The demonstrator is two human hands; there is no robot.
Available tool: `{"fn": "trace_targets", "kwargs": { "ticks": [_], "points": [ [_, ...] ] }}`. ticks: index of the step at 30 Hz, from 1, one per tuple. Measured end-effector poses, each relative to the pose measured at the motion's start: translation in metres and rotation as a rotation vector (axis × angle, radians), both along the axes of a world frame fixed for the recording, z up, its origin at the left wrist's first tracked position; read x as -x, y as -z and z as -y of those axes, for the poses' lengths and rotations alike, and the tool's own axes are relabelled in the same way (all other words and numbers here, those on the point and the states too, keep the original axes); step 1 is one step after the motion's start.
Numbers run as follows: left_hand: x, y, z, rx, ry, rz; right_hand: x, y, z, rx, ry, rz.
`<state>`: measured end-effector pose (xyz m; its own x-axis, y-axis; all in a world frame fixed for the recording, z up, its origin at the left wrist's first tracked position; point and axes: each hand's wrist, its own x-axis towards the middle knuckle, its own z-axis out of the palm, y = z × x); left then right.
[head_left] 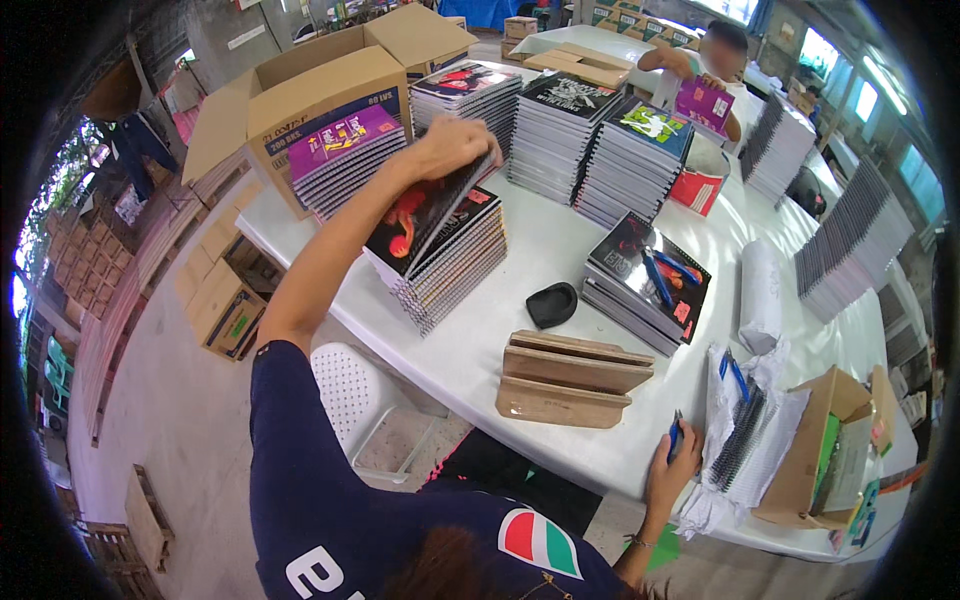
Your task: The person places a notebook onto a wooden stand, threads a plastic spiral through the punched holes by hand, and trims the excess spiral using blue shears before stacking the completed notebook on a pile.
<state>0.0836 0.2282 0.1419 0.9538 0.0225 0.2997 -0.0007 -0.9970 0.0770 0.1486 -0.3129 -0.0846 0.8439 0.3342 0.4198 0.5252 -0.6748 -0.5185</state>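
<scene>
My left hand [452, 146] reaches far across the white table [545, 255] and grips the far edge of the top spiral notebooks [425, 215] of a stack, tilting them up; the top cover is black and red. The rest of that stack [455, 275] lies under them. My right hand [672, 470] rests at the near table edge, closed on a blue pen [677, 432], next to a white bag of spiral bindings [745, 440].
Several more notebook stacks [585, 135] line the far side. A wooden rack [570, 378], a black pad [552, 303], a notebook pile with blue pens [650, 280], open cardboard boxes [320, 100] and a white chair [365, 405] surround me. Another person [710, 75] holds a purple notebook across the table.
</scene>
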Motion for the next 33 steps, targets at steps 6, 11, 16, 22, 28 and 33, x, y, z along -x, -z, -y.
{"fn": "trace_targets", "kwargs": {
  "ticks": [6, 11, 16, 22, 28, 33],
  "points": [
    [0.059, 0.07, -0.019, 0.256, -0.266, 0.108, 0.0, -0.001, 0.0, -0.034, -0.019, -0.033],
    [0.112, 0.103, -0.017, 0.075, -0.549, 0.085, 0.0, 0.003, 0.001, 0.013, 0.003, 0.009],
    [0.135, 0.119, -0.009, 0.095, -0.623, 0.076, 0.002, 0.0, -0.001, -0.02, -0.017, -0.031],
    [0.142, 0.121, -0.002, 0.144, -0.644, 0.126, 0.002, 0.0, 0.001, -0.013, -0.032, -0.005],
    [0.136, 0.125, -0.011, 0.204, -0.614, 0.198, -0.005, -0.027, -0.018, -0.149, -0.041, -0.05],
    [0.136, 0.115, -0.047, 0.435, -0.596, 0.208, 0.037, -0.136, -0.132, -0.666, -0.44, -0.372]
  ]
}}
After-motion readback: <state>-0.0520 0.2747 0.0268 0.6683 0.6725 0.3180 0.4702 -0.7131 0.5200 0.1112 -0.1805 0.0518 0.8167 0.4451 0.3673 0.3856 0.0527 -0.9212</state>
